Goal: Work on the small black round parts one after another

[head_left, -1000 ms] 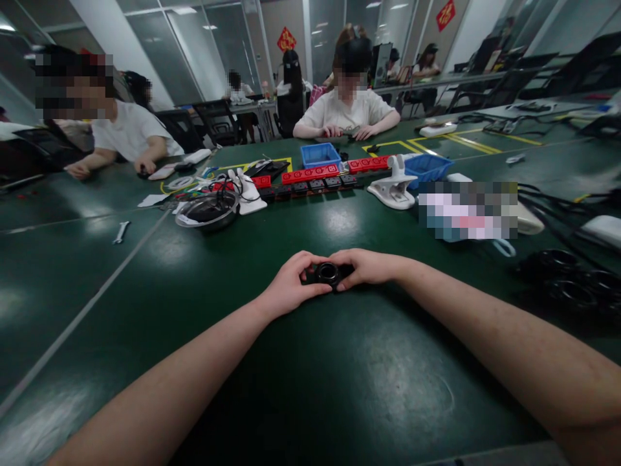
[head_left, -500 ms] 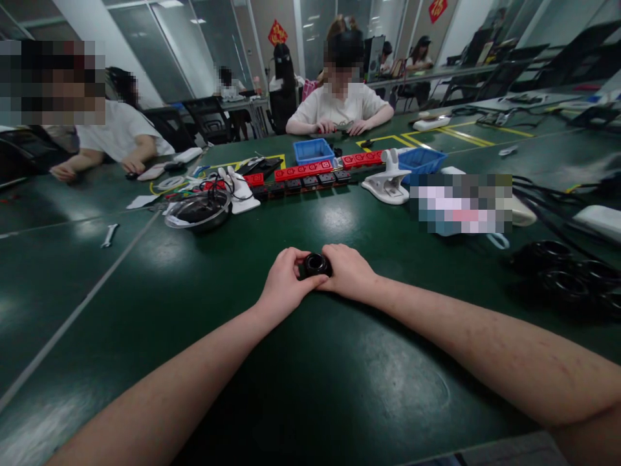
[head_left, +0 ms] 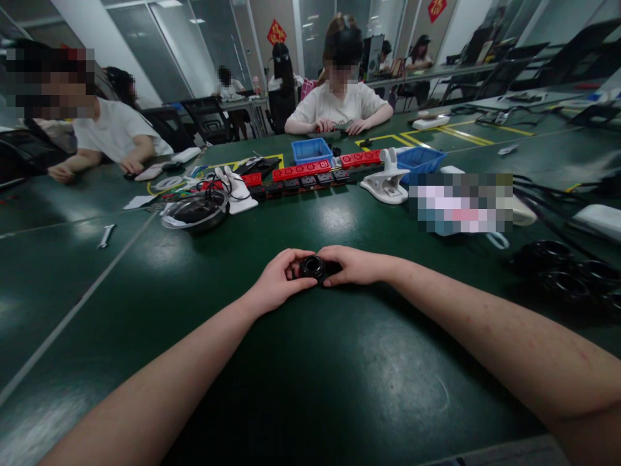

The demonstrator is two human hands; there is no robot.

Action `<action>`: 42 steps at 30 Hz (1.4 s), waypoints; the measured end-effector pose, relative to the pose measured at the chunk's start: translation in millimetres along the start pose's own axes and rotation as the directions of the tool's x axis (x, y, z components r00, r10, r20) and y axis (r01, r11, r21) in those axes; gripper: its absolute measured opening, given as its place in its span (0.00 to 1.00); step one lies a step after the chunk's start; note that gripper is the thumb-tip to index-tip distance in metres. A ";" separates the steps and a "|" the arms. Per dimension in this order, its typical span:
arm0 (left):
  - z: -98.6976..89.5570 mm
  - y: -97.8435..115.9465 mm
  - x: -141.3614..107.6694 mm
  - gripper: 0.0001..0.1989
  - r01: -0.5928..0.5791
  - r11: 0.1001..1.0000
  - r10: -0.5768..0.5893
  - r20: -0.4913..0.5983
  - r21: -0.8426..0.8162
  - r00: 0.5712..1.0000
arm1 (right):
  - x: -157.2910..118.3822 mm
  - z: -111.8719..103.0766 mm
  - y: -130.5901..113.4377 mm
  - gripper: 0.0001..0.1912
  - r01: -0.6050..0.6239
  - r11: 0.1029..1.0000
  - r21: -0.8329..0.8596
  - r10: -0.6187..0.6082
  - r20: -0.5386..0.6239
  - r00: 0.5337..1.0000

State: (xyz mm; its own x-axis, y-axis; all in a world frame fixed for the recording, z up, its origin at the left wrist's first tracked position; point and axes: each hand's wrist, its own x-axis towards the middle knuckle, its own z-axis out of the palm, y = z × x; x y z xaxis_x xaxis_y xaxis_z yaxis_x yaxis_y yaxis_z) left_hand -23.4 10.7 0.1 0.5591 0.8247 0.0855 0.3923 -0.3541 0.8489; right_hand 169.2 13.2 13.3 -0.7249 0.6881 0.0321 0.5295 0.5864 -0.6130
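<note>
A small glossy black round part with a hole in its middle [head_left: 312, 266] rests at the centre of the green table, its opening facing up and towards me. My left hand [head_left: 279, 279] grips its left side, thumb in front and fingers curled behind. From the right, my right hand [head_left: 356, 264] closes around the other side, its thumb low at the front edge. Something dark fills the gap between that thumb and the fingers; where the part ends there is hard to make out. Several similar black round parts [head_left: 565, 285] stand at the right.
Beyond my hands lie red and black socket strips [head_left: 301, 170], a white clamp [head_left: 387, 181], blue trays [head_left: 311, 151] and a clear bowl [head_left: 195, 213] of dark items. A wrench [head_left: 106, 236] is at left. Two people work across the table, one [head_left: 339, 107] directly opposite.
Both hands have shifted slightly left with the black part. My right hand has turned and drawn back a little, baring a dark gap between its thumb and fingers.
</note>
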 end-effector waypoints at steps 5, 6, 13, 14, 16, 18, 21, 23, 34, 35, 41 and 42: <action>0.1 -1.6 0.2 0.23 0.003 1.000 -0.003 0.006 -0.025 1.000 | -0.1 -1.7 0.6 0.11 -0.035 0.999 0.032 0.035 0.015 0.999; 0.0 -1.9 0.4 0.23 0.003 0.999 -0.002 0.007 -0.033 1.000 | -0.2 -1.7 0.8 0.11 -0.042 0.998 0.036 0.041 0.008 0.999; 4.1 0.2 0.7 0.21 0.028 0.999 -0.030 -0.045 -0.040 0.999 | 2.3 10.0 -3.5 0.16 -0.169 0.985 -0.019 0.165 -0.132 0.977; 6.3 1.2 0.1 0.21 0.039 0.999 -0.039 -0.094 -0.009 0.995 | 3.3 13.4 -5.6 0.17 -0.214 0.975 -0.065 0.201 -0.171 0.965; 11.4 3.8 -1.4 0.20 0.068 0.993 -0.045 -0.227 0.095 0.973 | 5.3 20.3 -10.9 0.17 -0.322 0.928 -0.189 0.266 -0.273 0.925; 15.5 6.1 -2.6 0.19 0.091 0.976 -0.021 -0.328 0.200 0.945 | 6.4 26.2 -16.2 0.18 -0.407 0.862 -0.301 0.300 -0.345 0.890; 16.6 6.6 -2.6 0.18 0.083 0.967 0.000 -0.327 0.239 0.945 | 6.0 30.7 -21.4 0.19 -0.441 0.817 -0.371 0.313 -0.355 0.881; 13.7 4.4 -1.4 0.19 0.063 0.981 -0.012 -0.265 0.185 0.964 | 4.7 30.4 -21.7 0.22 -0.413 0.836 -0.360 0.287 -0.356 0.890; 2.1 -1.2 0.8 0.20 0.032 0.998 -0.033 -0.015 -0.054 0.999 | 1.0 4.4 -1.5 0.16 -0.014 0.997 -0.076 0.009 -0.068 0.998; 2.1 -0.6 0.7 0.20 0.033 0.998 -0.034 -0.013 -0.049 0.999 | 0.9 3.2 -0.9 0.16 -0.003 0.998 -0.058 0.000 -0.057 0.998; 1.7 1.0 0.2 0.21 0.026 0.998 -0.027 -0.014 -0.053 1.000 | 0.0 0.2 0.0 0.11 0.018 1.000 0.018 -0.018 -0.015 1.000; 1.7 1.2 0.2 0.21 0.026 0.998 -0.026 -0.013 -0.058 1.000 | 0.0 0.2 0.1 0.10 0.016 1.000 0.021 -0.016 -0.015 1.000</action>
State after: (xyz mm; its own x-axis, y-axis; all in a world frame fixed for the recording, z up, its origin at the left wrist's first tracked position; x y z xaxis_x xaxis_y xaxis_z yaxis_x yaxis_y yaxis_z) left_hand -21.7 9.6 0.3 0.5391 0.8393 0.0699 0.3634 -0.3067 0.8797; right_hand 169.2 13.2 13.1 -0.7263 0.6852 0.0538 0.5084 0.5883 -0.6288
